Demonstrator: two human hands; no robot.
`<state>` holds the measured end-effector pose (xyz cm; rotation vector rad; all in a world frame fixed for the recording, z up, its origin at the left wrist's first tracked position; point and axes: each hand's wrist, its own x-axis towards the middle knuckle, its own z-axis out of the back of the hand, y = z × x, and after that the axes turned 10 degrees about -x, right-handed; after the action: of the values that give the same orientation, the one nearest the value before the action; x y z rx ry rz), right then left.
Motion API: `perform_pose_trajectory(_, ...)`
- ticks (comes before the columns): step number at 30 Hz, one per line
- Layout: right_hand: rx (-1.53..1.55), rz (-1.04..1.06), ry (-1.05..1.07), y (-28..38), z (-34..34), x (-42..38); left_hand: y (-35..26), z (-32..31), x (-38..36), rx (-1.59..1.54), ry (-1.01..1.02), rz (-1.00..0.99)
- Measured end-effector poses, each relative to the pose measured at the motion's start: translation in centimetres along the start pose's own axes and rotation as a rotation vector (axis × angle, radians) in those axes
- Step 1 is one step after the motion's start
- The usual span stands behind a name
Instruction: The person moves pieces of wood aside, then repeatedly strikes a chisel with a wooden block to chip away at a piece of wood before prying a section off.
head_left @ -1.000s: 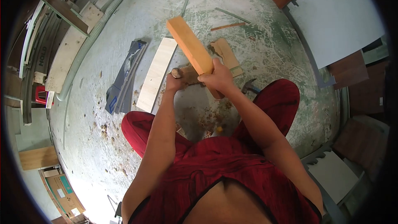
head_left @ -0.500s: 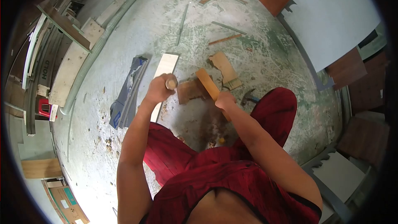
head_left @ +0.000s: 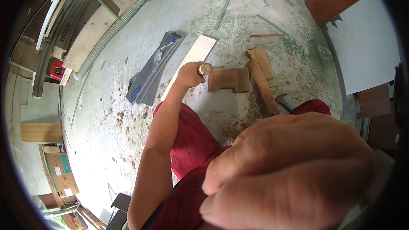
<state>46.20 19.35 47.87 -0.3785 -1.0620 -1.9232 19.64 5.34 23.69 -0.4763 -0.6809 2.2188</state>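
Observation:
My left hand (head_left: 190, 75) is closed around a round wooden handle (head_left: 205, 69), its end facing up towards me; the rest of it is hidden. The fist is over a pale wooden board (head_left: 200, 49) on the floor. Very near the camera, my right hand (head_left: 289, 174) looms large and blurred, its fingers curled and pressed together, with nothing visible in them. A brown notched board (head_left: 228, 80) lies right of my left hand. Beside it a long brown wooden strip (head_left: 262, 87) rests against a broken light wood piece (head_left: 265, 61). A hammer (head_left: 283, 101) lies partly hidden by my knee.
Grey folded sheeting and strips (head_left: 151, 74) lie left of the pale board. Wood crumbs (head_left: 123, 119) litter the concrete floor. A ribbed hose (head_left: 128, 17) runs along the left. Large panels (head_left: 362, 38) stand at the right, and thin strips (head_left: 272, 24) lie further off.
My right hand has let go of the wooden strip and come up close to the camera. The strip now lies on the floor. My left hand still grips the handle; the view has turned.

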Motion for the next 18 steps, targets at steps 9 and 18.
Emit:
perform_pose_trajectory(9,-0.217,-0.041,0.223,0.5,1.7,0.5,0.5,-0.4,0.4,0.011,0.046,0.025)
perform_pose_trajectory(18,-0.169,0.102,0.199,1.1,-3.1,1.0,0.8,-0.6,0.8,0.061,0.059,0.031)
